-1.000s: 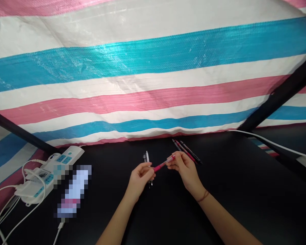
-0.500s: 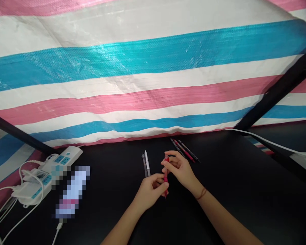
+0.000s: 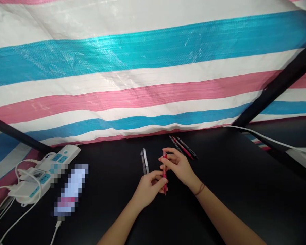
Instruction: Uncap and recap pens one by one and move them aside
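Note:
Between both hands a red pen (image 3: pixel 164 172) with a clear upper barrel stands nearly upright, its tip pointing down toward me. My left hand (image 3: pixel 150 187) pinches the red grip near the tip. Higher up, my right hand (image 3: pixel 180 166) has its thumb and fingers closed around the barrel by the top end. Just beyond my left hand lie a white pen (image 3: pixel 146 161) and a grey pen (image 3: pixel 142 163), side by side, their near ends partly hidden by the hand. Past my right hand rest two dark pens and a red pen (image 3: pixel 185 146) in a loose group.
On the left of the black table (image 3: pixel 112 160) are a white power strip (image 3: pixel 47 177) with plugged-in cables and a blurred-out phone (image 3: pixel 71 190) on a charging cord. A striped tarp (image 3: pixel 142 78) hangs behind. A white cable (image 3: pixel 265 136) runs along the right, by a dark post.
The whole view has shifted slightly, with everything a little higher and to the left. Both hands keep hold of the red pen in nearly the same pose.

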{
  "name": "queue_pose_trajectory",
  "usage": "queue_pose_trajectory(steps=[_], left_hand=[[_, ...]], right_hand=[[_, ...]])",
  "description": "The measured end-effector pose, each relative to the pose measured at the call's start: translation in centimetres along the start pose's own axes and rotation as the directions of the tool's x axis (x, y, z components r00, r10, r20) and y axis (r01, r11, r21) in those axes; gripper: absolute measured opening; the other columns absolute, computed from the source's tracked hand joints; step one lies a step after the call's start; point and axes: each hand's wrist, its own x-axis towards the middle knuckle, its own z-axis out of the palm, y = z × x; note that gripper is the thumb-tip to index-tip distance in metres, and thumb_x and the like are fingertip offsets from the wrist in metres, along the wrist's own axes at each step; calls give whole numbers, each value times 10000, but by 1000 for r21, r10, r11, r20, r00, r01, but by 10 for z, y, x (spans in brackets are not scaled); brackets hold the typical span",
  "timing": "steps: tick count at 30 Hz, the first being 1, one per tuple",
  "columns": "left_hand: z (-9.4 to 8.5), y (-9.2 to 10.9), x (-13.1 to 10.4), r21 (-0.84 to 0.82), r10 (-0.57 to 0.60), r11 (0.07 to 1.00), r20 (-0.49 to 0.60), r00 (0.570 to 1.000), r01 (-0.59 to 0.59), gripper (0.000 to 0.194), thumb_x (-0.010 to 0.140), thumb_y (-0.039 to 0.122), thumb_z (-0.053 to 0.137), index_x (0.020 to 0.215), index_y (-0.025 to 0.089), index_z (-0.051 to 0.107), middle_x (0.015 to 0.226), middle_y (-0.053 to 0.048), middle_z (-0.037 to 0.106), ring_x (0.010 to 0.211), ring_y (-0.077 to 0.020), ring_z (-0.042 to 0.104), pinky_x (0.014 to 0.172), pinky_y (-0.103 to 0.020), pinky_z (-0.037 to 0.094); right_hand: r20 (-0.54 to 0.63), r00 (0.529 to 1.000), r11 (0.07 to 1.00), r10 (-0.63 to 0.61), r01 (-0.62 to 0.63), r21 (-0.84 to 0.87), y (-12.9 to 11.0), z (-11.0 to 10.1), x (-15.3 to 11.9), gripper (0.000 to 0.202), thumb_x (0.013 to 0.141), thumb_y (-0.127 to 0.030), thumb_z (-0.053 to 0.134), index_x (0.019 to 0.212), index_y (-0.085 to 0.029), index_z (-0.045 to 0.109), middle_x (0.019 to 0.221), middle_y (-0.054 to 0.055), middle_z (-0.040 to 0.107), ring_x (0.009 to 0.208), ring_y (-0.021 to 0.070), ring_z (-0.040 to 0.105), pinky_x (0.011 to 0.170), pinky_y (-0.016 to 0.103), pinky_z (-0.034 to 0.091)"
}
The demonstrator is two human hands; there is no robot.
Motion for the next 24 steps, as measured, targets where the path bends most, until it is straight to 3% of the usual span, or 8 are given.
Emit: queue_pose_trajectory(steps=[10, 14, 18, 24], left_hand=[[1, -1, 0, -7, -20, 1000, 14, 1000, 20, 321, 697, 378, 706, 894, 127, 670, 703, -32, 612, 616, -134, 613, 575, -252, 525], [1, -2, -1, -26, -13, 1000, 21, 1000, 13, 333, 691, 388, 712, 895, 129, 668, 727, -40, 616, 620, -134, 613, 567, -250, 526], [2, -2, 0, -27, -23, 999, 19, 1000, 23, 341, 675, 392, 725, 885, 130, 664, 711, -34, 608, 611, -135, 609, 568, -260, 530], [3, -2, 0, -41, -34, 999, 19, 999, 34, 358, 668, 402, 728, 887, 128, 656, 721, -32, 605, 610, -134, 606, 575, -270, 529]], right_hand=[[2, 1000, 1000, -24, 24, 4, -1, 0, -2, 439, 661, -437, 731, 987, -197, 560, 728, 14, 676, 582, 191, 678, 506, 316, 563], [-6, 1000, 1000, -21, 20, -13, 1, 0, -1, 503, 678, -439, 719, 1084, -203, 541, 761, 20, 682, 602, 191, 684, 523, 315, 569], [-3, 1000, 1000, -20, 20, -15, 3, 0, -1, 441, 663, -443, 728, 994, -202, 566, 725, 12, 676, 583, 196, 681, 509, 317, 563], [-6, 1000, 1000, -16, 16, -4, 2, 0, -1, 455, 656, -439, 734, 1011, -205, 571, 728, 12, 678, 583, 194, 679, 510, 311, 553]])
